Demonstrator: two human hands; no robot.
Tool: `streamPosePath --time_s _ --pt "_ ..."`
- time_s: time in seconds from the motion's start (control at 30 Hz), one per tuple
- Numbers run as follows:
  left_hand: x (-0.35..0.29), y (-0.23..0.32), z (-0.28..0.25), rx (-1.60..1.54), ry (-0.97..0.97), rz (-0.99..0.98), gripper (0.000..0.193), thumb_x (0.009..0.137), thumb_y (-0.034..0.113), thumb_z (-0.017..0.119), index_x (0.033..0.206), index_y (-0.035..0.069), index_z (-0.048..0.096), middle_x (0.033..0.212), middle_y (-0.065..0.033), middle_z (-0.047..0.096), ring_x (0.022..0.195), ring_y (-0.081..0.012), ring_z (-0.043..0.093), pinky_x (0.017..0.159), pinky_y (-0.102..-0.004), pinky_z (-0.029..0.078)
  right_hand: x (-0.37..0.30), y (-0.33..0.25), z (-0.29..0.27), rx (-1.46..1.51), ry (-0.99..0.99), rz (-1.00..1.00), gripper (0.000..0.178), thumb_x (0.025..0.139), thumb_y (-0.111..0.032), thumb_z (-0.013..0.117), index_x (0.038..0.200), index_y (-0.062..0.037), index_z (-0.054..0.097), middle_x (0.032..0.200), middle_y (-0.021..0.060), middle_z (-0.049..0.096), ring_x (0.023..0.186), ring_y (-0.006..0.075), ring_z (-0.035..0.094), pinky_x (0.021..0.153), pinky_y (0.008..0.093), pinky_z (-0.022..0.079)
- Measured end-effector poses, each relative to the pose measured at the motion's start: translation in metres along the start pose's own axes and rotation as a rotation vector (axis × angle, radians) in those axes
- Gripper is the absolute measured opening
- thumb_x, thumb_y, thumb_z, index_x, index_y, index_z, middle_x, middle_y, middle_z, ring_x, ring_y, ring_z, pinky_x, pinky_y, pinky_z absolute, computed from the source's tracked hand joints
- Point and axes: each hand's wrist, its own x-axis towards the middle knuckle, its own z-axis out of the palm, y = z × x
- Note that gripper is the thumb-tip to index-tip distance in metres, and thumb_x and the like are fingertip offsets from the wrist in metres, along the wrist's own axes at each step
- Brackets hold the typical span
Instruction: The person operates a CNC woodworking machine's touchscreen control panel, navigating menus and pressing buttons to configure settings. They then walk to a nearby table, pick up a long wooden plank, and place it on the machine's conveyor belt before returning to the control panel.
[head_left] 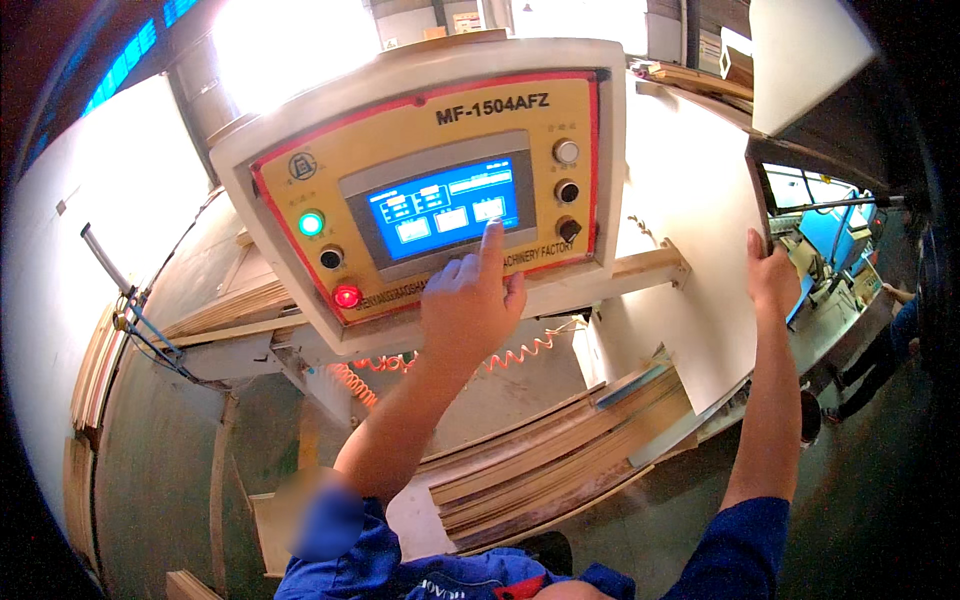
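Observation:
My left hand [468, 305] reaches up to a control box [330, 140] with a yellow face and red border. Its index finger is stretched out, with the tip at the lower right of a blue touchscreen [462, 196]; the other fingers are bent and hold nothing. Around the screen sit a lit green button [311, 222], a lit red button [347, 296], a white button [566, 151] and a black knob [569, 230]. Over to the right, my right hand [774, 278] is closed on the edge of a white panel [690, 190]; its fingertips are partly hidden.
Long wooden strips [570, 450] lie stacked below the box. Orange coiled hoses [520, 352] hang beneath it. Stacked boards [230, 302] lie at left, near a post with cables [125, 300]. At far right stands blue machinery [832, 235], with another person [900, 325] partly visible.

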Motion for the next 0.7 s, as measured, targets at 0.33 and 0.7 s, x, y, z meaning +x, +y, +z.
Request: streamPosePath --time_s 0.33,0.7 --pt "-0.01 -0.008 0.008 0.007 0.046 0.017 0.068 0.085 0.028 0.071 0.142 -0.001 0.047 0.082 -0.015 0.069 0.071 -0.0328 0.069 0.066 -0.0454 0.056 0.001 0.003 -0.001 0.011 -0.021 -0.023 0.08 0.092 -0.075 0.042 0.1 -0.0017 0.072 0.098 0.0229 0.073 0.093 0.0415 0.071 0.079 0.0523 0.055" --pt "-0.023 -0.013 -0.006 0.032 -0.018 -0.051 0.072 0.085 0.029 0.072 0.145 0.001 0.045 0.09 -0.0173 0.07 0.077 -0.0328 0.07 0.07 -0.0452 0.057 -0.001 0.0 -0.001 0.015 -0.02 0.009 0.079 0.093 -0.074 0.043 0.103 -0.0016 0.071 0.099 0.0227 0.073 0.094 0.0406 0.071 0.08 0.0521 0.054"
